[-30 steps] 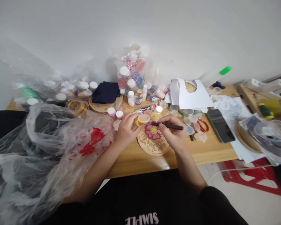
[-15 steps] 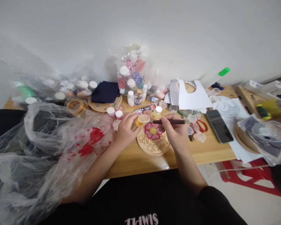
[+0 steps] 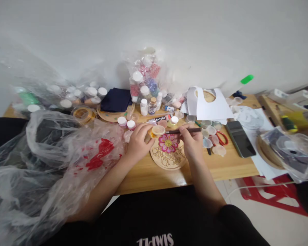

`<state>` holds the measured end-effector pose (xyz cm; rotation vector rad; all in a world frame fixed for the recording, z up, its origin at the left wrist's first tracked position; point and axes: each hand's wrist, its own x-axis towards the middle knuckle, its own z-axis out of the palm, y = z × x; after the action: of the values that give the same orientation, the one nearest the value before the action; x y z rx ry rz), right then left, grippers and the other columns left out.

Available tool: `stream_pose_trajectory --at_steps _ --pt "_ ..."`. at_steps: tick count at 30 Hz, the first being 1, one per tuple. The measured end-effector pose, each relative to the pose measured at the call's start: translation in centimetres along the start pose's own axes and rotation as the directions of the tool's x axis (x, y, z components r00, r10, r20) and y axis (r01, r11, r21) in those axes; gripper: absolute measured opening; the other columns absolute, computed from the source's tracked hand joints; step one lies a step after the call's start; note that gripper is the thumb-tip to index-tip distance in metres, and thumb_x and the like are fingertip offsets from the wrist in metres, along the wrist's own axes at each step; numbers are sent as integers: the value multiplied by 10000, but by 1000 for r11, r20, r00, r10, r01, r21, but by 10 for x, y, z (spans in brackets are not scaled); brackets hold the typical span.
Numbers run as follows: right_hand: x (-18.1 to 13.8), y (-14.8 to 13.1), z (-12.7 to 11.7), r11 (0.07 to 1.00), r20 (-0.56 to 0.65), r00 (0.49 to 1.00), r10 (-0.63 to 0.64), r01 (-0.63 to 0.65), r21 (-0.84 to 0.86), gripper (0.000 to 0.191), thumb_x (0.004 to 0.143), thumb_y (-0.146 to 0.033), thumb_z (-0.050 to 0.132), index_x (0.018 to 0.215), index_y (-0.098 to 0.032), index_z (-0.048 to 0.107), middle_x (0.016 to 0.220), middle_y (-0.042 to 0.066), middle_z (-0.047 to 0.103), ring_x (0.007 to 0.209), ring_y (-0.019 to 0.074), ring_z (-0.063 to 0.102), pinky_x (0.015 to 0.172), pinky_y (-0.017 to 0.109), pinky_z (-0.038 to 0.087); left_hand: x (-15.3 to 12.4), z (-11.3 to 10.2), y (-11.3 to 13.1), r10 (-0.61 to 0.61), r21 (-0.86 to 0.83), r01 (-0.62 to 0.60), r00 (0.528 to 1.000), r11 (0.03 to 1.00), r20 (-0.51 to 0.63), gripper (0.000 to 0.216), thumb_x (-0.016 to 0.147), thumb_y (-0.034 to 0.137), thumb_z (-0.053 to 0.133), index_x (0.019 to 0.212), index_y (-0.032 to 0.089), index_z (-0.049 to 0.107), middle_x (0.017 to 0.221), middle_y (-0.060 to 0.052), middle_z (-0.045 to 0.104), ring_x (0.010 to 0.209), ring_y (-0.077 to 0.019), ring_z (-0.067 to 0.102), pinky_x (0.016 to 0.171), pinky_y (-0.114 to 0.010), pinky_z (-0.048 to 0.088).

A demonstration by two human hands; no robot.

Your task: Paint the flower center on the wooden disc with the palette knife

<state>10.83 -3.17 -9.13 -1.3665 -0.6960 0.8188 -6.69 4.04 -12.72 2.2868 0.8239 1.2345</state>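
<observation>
My left hand (image 3: 140,142) is closed on a small plastic jar (image 3: 158,130) with yellow stuff inside, tilted to the right. In my right hand (image 3: 193,141) is a slim dark-handled paintbrush (image 3: 174,131), held almost level. Its tip points left and reaches the jar's mouth; whether it goes inside I cannot tell. Below both hands lies a round wooden board (image 3: 166,165) with gold scroll outlines and a pink flower (image 3: 168,142) with a yellow centre. The fingers of my right hand cover part of the board's right edge.
Behind the board lie a B-7000 glue tube (image 3: 162,118) and small bottles (image 3: 144,107). Open lids, red-handled scissors (image 3: 222,138) and a phone (image 3: 240,138) are on the right. A crumpled plastic bag (image 3: 92,150) covers the left side.
My right hand has turned slightly and shifted a little left, and the brush tip is now hidden near the jar. My left hand and the jar have hardly moved.
</observation>
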Motion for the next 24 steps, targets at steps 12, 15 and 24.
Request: stream_pose_trajectory --at_steps 12,15,24 --pt "-3 -1 -4 997 -34 999 7 -5 79 290 768 -441 732 645 -249 552 478 -48 576 396 124 513 392 270 423 2 1 0 23 6 -23 1000 1000 -1 367 794 39 677 1118 195 603 1074 -75 717 1021 -225 698 885 -389 603" --pt "-3 -6 -11 996 -82 997 -10 17 86 307 738 -440 743 623 -246 534 453 -65 539 367 106 472 370 251 392 1 1 -2 0 6 0 1000 1000 11 382 791 38 672 1128 204 604 1097 -73 718 1045 -230 696 902 -402 603" --pt "-11 -2 -38 998 -218 974 -55 48 -39 263 718 -363 764 601 -215 581 463 -48 596 392 91 510 402 226 403 -2 2 -5 -33 17 33 999 999 -1 352 801 52 662 1119 192 604 1100 -84 715 1058 -237 690 921 -403 600"
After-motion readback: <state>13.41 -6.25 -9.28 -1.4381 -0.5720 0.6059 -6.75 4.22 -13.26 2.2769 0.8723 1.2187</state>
